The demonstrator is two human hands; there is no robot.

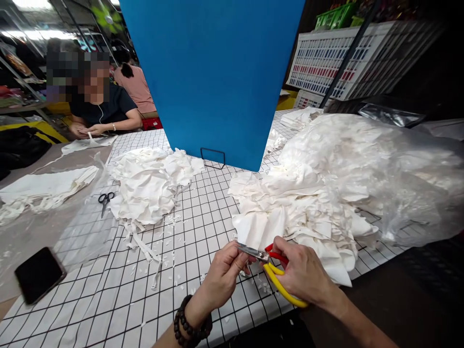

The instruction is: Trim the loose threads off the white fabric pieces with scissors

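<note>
My right hand is closed round the handles of a pair of scissors, one handle red and one yellow. Their blades point left and reach my left hand. That hand pinches with thumb and fingers at the blade tips; whatever it grips is mostly hidden by the fingers. Just behind both hands lies a heap of white fabric pieces, its near edge close to the blades. Small white scraps are scattered on the grid-patterned cloth below the scissors.
A second white fabric pile lies left, with black scissors beside it. A phone rests at the near left. The blue panel stands upright ahead. A filled plastic bag bulges right. Across the table sits a co-worker.
</note>
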